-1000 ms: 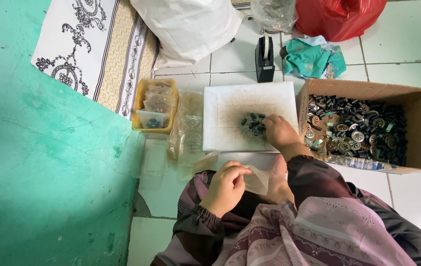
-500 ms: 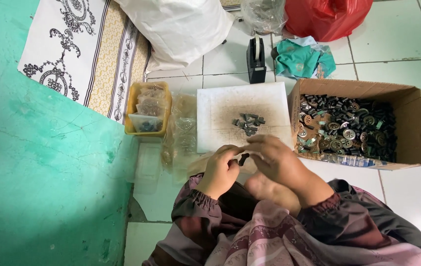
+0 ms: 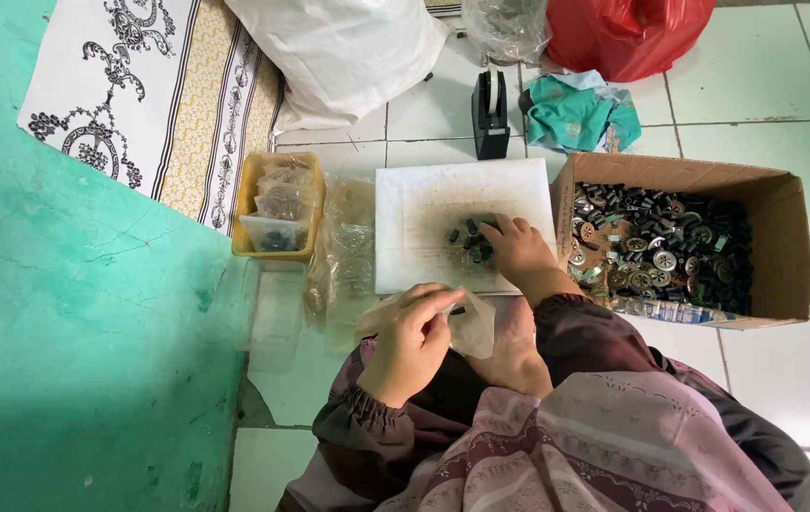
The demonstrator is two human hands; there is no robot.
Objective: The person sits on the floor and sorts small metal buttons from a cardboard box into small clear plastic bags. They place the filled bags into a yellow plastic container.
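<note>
Head view is showing the left hand (image 3: 414, 341) pinching a small clear plastic bag (image 3: 466, 327), crumpled and see-through, just below the white board's (image 3: 424, 204) near edge. Right hand (image 3: 517, 248) is resting on a pile of small dark parts (image 3: 471, 242) by the board's right edge, fingers curled over them; whether it is gripping any, I cannot tell. Beside it, a cardboard box (image 3: 784, 237) is holding more dark and silvery round parts.

Small clear plastic bag (image 3: 466, 327), crumpled and limp, mouth pinched open, lying just off the near edge of a white board (image 3: 424, 213); little pile of small dark parts (image 3: 471, 242), black and greenish, loosely heaped near the board's middle, partly hidden; board flat on tiled floor, surface smudged grey.
</note>
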